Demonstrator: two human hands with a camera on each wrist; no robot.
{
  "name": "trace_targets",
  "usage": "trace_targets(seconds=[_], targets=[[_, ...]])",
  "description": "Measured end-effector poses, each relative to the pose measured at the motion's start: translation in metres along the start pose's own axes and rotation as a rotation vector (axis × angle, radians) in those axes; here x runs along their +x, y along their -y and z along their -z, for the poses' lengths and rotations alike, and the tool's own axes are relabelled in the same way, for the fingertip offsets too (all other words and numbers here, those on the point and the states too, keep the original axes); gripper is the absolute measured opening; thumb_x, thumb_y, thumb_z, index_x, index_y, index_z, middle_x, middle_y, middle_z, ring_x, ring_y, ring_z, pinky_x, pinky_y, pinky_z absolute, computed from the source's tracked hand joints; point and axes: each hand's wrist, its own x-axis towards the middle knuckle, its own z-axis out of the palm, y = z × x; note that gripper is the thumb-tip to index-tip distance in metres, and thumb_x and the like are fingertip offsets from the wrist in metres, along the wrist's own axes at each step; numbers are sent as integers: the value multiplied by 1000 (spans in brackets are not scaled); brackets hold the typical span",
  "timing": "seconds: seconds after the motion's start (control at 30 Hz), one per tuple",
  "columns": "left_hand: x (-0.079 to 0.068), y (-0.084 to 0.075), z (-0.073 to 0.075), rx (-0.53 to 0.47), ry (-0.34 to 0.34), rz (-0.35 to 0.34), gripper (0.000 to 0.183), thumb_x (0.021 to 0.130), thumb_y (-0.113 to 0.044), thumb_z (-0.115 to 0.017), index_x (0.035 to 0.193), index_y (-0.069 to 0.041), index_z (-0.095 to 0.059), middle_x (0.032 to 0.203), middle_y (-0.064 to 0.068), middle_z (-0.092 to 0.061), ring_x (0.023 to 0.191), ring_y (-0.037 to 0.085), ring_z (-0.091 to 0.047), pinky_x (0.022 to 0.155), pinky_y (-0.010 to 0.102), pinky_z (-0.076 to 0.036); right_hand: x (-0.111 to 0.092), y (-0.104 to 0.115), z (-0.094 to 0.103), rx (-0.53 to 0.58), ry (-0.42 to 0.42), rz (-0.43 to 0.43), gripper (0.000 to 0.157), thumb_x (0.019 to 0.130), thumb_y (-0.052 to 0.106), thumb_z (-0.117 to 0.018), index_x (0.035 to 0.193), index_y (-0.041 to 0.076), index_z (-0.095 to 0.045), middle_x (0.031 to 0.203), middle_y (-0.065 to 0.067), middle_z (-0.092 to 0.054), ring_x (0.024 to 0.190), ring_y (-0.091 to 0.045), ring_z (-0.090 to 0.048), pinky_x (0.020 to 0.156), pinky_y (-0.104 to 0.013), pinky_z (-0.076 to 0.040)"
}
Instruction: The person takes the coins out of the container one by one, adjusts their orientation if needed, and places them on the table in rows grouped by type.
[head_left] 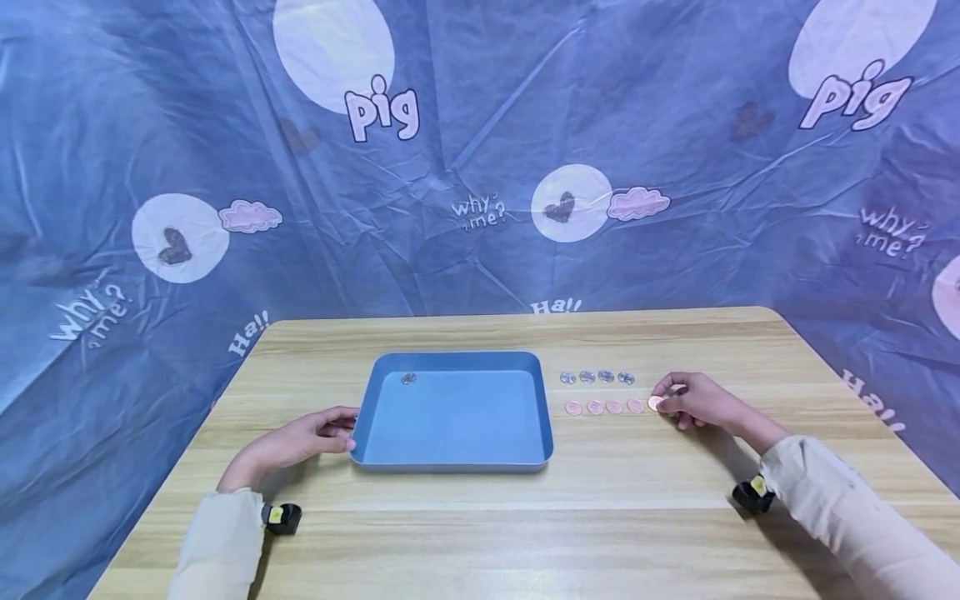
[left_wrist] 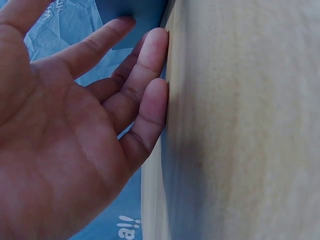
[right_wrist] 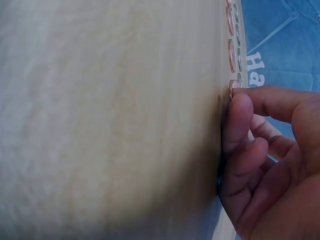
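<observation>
At the right end of a row of copper-coloured coins (head_left: pixel 596 407), my right hand (head_left: pixel 693 402) pinches one copper-coloured coin (head_left: pixel 655 403) between thumb and index finger, at table level. Behind that row lies a second row of silver-coloured coins (head_left: pixel 587 377). A shallow blue tray (head_left: pixel 450 467) stands left of both rows, with one silver coin (head_left: pixel 408 378) near its back left corner. My left hand (head_left: pixel 311 435) touches the tray's left side with its fingertips, fingers loosely extended. The left wrist view shows the palm (left_wrist: pixel 65 150) holding nothing.
The wooden table (head_left: pixel 480 533) carries the tray and coins. Behind and beside it hangs a blue printed cloth (head_left: pixel 465 108). A small black device (head_left: pixel 283 518) sits on the left wrist and another (head_left: pixel 752 495) on the right.
</observation>
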Motion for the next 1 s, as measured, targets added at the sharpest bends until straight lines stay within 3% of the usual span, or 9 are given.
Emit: trace_targets(seconds=[0.6,0.83,1.0], targets=[[-1,-2,0,16,-15,6,69,94,-25,-63,145,10,-31,139,31,-42,115,23,-53,88,17,-46,-6,2,6,15,-38,11,44,90,24,-67,122,-5,-55,74,1,-63,59,-11,-58,52,-25,-43],[-2,-1,0,36,-16,12,69,95,-26,-61,145,9,-31,140,31,-42,117,27,-53,88,17,-46,-7,26,9,119,-42,83,48,93,17,-60,129,-11,-46,74,1,-63,59,-7,-55,52,-23,-45],[-2,-2,-1,31,-13,11,69,95,-26,-62,146,9,-30,141,31,-41,117,27,-53,88,17,-46,-5,55,4,205,7,144,45,94,15,-57,128,-11,-44,82,5,-63,63,-6,-55,53,-21,-43]])
